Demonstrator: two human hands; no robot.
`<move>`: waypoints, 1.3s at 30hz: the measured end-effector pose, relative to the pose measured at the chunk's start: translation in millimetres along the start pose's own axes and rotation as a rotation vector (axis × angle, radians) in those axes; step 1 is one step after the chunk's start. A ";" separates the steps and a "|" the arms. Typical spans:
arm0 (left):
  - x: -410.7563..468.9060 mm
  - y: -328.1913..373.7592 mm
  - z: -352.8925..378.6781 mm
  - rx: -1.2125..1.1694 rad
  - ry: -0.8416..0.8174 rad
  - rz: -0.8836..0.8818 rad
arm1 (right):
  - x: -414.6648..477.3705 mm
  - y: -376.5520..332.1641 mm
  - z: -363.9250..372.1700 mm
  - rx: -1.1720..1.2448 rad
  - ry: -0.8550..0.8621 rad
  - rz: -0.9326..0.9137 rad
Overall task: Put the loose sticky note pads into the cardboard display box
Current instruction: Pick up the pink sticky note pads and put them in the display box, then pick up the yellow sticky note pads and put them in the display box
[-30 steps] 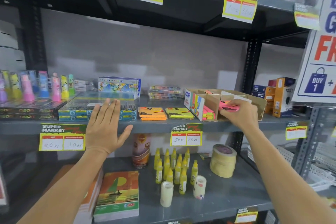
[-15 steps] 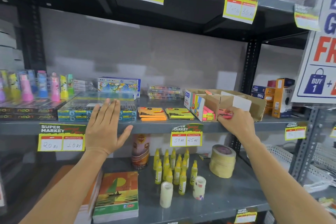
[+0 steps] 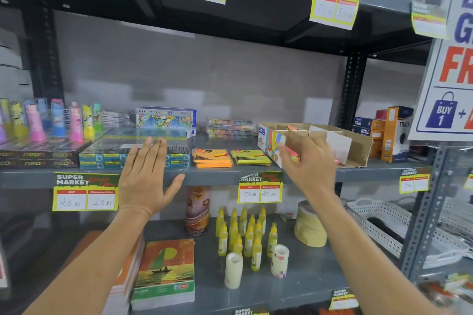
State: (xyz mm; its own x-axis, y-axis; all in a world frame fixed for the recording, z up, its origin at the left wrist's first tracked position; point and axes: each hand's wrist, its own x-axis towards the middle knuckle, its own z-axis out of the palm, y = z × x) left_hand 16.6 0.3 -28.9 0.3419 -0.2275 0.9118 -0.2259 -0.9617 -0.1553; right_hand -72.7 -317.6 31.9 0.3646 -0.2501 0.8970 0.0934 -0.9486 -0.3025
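Observation:
The cardboard display box [image 3: 358, 144] lies on the middle shelf at the right, with pink pads [image 3: 294, 155] showing inside its front. My right hand [image 3: 311, 165] hangs just in front of the box, fingers spread, holding nothing. Loose pads remain on the shelf to the left of the box: an orange stack [image 3: 212, 158] and a yellow-green stack [image 3: 249, 157]. My left hand [image 3: 147, 178] is raised flat and open in front of the shelf edge, left of the orange stack.
Blue pencil packs [image 3: 107, 156] and neon boxes [image 3: 35, 155] fill the shelf's left side. Orange boxes [image 3: 394, 135] stand right of the display box. Below are glue bottles [image 3: 243, 233], tape rolls [image 3: 311, 225], notebooks [image 3: 165, 273] and a white basket [image 3: 384, 222].
My right hand put the pink pad down into the display box, let go and drew back leftward with fingers spread. My left hand stayed where it was.

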 end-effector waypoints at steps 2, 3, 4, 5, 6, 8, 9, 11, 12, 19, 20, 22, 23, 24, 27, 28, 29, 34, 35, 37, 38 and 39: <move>-0.2 0.2 0.1 -0.006 -0.014 -0.004 | -4.8 -22.6 9.0 0.100 -0.002 -0.077; -0.1 0.1 0.2 -0.006 -0.017 -0.004 | -6.3 -33.6 14.9 0.133 -0.019 -0.101; -0.2 0.3 0.1 -0.002 -0.021 -0.003 | -7.0 -43.4 21.7 0.143 -0.060 -0.113; -0.4 0.2 -0.2 0.003 -0.026 -0.001 | -6.7 -51.6 29.1 0.129 -0.117 -0.118; -0.6 -0.1 -0.7 0.005 -0.031 0.000 | -4.9 -57.6 36.9 0.096 -0.178 -0.117; -1.0 0.0 -1.4 0.001 -0.041 -0.003 | 0.0 -64.3 49.1 0.002 -0.287 -0.097; -1.8 0.2 -1.6 -0.001 -0.045 -0.006 | 2.0 -66.1 52.9 -0.039 -0.332 -0.082; -3.9 0.7 -1.3 -0.007 -0.048 -0.012 | 4.6 -65.9 57.8 -0.080 -0.410 -0.061; -4.7 0.7 -1.1 -0.009 -0.049 -0.013 | 5.8 -65.6 58.9 -0.082 -0.445 -0.048; -5.4 0.3 -2.6 -0.018 -0.076 -0.014 | 9.0 -64.5 56.7 -0.080 -0.504 0.020; -5.2 0.4 -2.8 -0.021 -0.077 -0.015 | 8.5 -64.4 56.4 -0.097 -0.505 0.023; -4.9 0.8 -3.2 -0.024 -0.076 -0.014 | 9.1 -64.1 56.4 -0.107 -0.511 0.032; -4.8 1.0 -3.6 -0.025 -0.074 -0.012 | 9.8 -63.7 56.6 -0.101 -0.513 0.031; -4.9 1.2 -3.8 -0.027 -0.073 -0.011 | 9.9 -63.0 56.9 -0.091 -0.512 0.029; -5.5 0.6 -4.2 -0.032 -0.075 -0.013 | 6.7 -61.0 58.0 -0.094 -0.492 0.020; -5.5 0.4 -4.1 -0.032 -0.074 -0.015 | 5.5 -60.4 58.6 -0.103 -0.498 0.020; -5.2 0.5 -3.8 -0.032 -0.073 -0.015 | 5.2 -60.3 59.4 -0.108 -0.511 0.024; -5.4 1.0 -2.2 -0.024 -0.083 -0.013 | 8.0 -65.0 63.8 -0.087 -0.507 0.041; -5.3 0.7 -2.1 -0.024 -0.085 -0.014 | 7.2 -65.9 64.2 -0.095 -0.501 0.046; -5.5 0.6 -1.5 -0.028 -0.082 -0.017 | 4.6 -66.9 63.8 -0.134 -0.503 0.062; -5.4 0.5 -1.0 -0.028 -0.079 -0.018 | 4.0 -67.2 63.8 -0.173 -0.506 0.064; -5.4 0.2 -0.4 -0.027 -0.077 -0.017 | 3.8 -67.9 63.4 -0.216 -0.514 0.065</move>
State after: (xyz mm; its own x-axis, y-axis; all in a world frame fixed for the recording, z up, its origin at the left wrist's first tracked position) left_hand 14.3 1.4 -33.7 0.4147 -0.2228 0.8823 -0.2436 -0.9614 -0.1283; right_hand -19.0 -241.9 35.4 0.7728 -0.2342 0.5898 -0.1164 -0.9660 -0.2310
